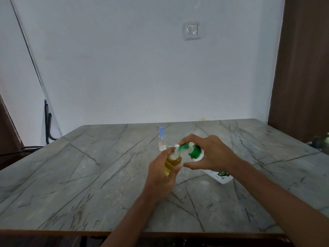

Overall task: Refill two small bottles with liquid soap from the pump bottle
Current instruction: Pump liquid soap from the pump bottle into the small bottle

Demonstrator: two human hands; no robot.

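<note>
The white pump bottle [219, 177] is showing a green label patch [222, 174] near its base, with upside-down digits reading roughly as "99.99"; the remaining print is blurring out. The small spray bottle [161, 139] is carrying a red-outlined label [159, 144], illegible.

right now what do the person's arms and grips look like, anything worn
The left forearm and right forearm are bare up to the frame edge: no sleeves, watch or bands. The left grip and right grip are ungloved, no rings visible.
</note>
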